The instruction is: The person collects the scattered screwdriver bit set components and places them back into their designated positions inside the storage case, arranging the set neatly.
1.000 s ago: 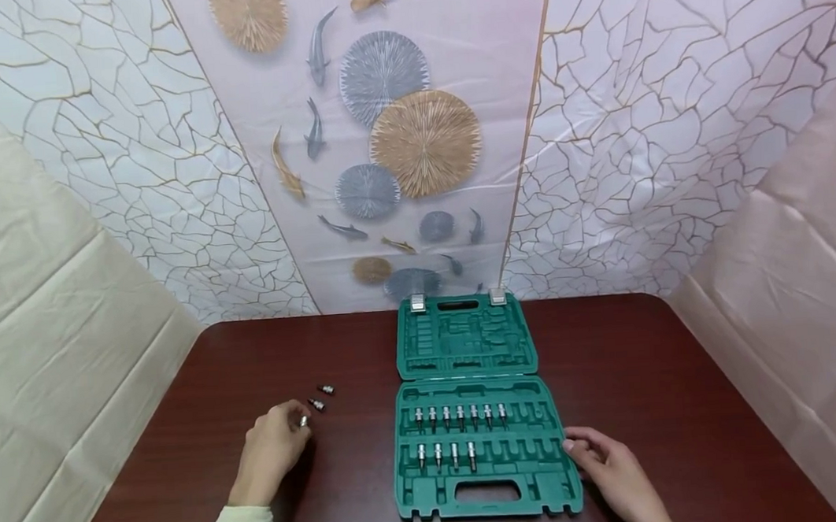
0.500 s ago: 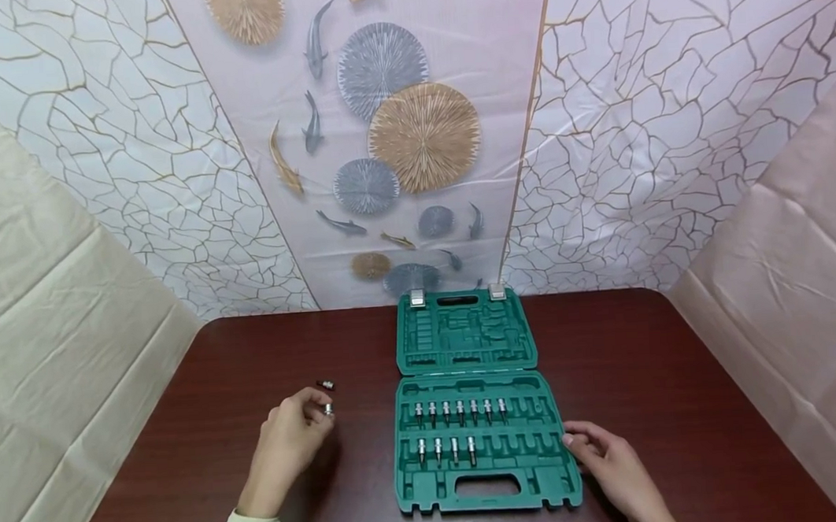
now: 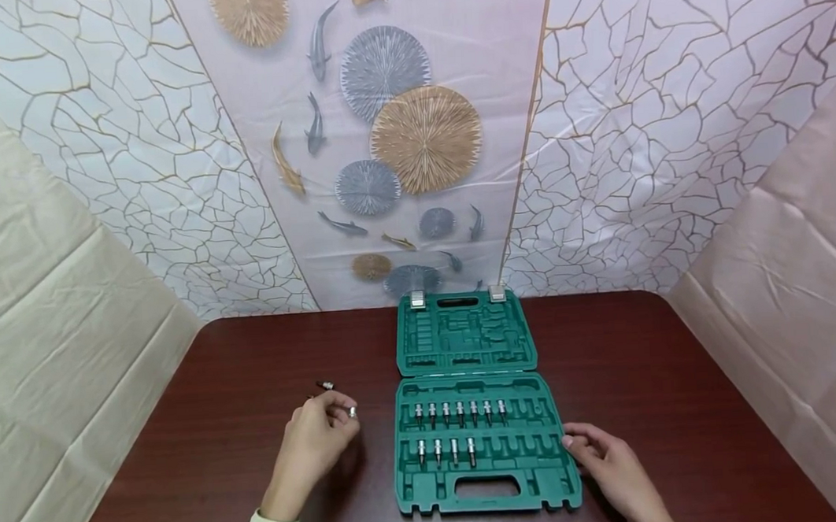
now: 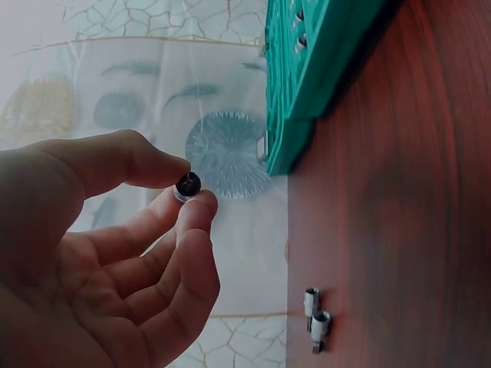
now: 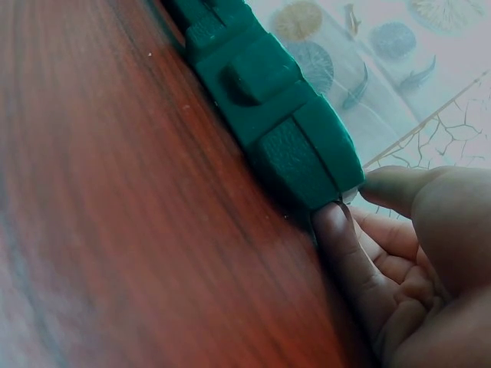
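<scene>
Left hand (image 3: 314,441) is pinching bit (image 3: 353,413) by fingertips (image 4: 202,207), right hand (image 3: 611,468) is gripping case (image 3: 515,431) edge, bit is hanging nearer case than earlier

I work in a small cloth-lined booth, in what building I cannot tell; a dark reddish table (image 3: 651,375) lies under my left hand (image 3: 313,446) and right hand (image 3: 613,471); beyond them rises a shiny backdrop (image 3: 426,138) printed with fish, discs and crackle lines; creased beige cloth (image 3: 59,311) slants up on either side of them.
</scene>
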A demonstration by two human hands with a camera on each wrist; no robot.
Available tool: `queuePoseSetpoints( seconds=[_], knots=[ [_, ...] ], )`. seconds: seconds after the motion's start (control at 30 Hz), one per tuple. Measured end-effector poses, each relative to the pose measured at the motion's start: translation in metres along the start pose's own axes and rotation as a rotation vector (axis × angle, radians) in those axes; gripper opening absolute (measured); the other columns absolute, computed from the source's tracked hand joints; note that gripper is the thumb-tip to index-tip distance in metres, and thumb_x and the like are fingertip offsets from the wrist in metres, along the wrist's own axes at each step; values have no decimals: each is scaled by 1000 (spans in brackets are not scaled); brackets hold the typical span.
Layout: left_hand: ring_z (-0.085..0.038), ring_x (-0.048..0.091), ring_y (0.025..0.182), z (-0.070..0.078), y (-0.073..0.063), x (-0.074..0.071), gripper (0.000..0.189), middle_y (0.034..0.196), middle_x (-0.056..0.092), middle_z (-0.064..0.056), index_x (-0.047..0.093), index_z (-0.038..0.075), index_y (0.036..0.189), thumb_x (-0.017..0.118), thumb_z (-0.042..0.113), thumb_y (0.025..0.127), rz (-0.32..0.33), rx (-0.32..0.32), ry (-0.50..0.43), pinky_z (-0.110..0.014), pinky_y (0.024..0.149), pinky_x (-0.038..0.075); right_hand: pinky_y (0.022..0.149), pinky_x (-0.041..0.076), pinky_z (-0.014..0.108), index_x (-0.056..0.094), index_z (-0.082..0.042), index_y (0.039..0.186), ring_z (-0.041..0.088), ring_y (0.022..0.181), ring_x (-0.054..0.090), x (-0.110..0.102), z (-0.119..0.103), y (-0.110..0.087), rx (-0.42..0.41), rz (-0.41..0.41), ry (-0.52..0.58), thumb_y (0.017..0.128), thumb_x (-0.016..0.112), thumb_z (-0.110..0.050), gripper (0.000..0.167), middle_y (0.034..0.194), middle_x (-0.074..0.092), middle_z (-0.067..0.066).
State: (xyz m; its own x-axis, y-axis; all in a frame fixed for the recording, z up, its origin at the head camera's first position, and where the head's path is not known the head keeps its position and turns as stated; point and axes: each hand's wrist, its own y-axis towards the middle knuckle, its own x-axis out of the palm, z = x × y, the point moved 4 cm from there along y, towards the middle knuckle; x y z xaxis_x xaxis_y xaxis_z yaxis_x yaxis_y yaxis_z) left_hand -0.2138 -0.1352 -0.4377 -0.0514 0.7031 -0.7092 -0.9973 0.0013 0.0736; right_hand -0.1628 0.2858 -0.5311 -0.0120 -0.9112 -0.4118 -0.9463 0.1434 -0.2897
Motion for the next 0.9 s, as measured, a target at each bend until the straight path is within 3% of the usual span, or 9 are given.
queuePoseSetpoints(
  seconds=[0.47, 0.73, 0.9],
  knots=[
    [-5, 62, 70, 16, -5, 13, 14, 76, 67, 8, 76, 16, 92, 78, 5, 83, -8, 38, -52, -26, 67, 51, 81, 62, 41, 61, 1, 143, 21, 105, 71, 1, 1, 1, 11, -7, 0, 104, 67, -41, 57, 116, 72, 9],
    [-7, 67, 72, 19, -4, 19, 12, 79, 72, 6, 76, 9, 97, 83, 9, 88, -61, 50, -154, -28, 69, 55, 81, 62, 41, 61, 2, 142, 22, 105, 71, 0, 0, 1, 2, -6, -15, 104, 67, -40, 56, 115, 72, 10],
    [-10, 69, 74, 16, 0, 26, 14, 82, 74, 4, 76, 6, 100, 83, 9, 89, -132, 32, -229, -30, 68, 56, 81, 62, 41, 62, 2, 142, 23, 105, 71, 0, -1, 1, -3, -5, -18, 105, 67, -39, 56, 115, 72, 10]
  ],
)
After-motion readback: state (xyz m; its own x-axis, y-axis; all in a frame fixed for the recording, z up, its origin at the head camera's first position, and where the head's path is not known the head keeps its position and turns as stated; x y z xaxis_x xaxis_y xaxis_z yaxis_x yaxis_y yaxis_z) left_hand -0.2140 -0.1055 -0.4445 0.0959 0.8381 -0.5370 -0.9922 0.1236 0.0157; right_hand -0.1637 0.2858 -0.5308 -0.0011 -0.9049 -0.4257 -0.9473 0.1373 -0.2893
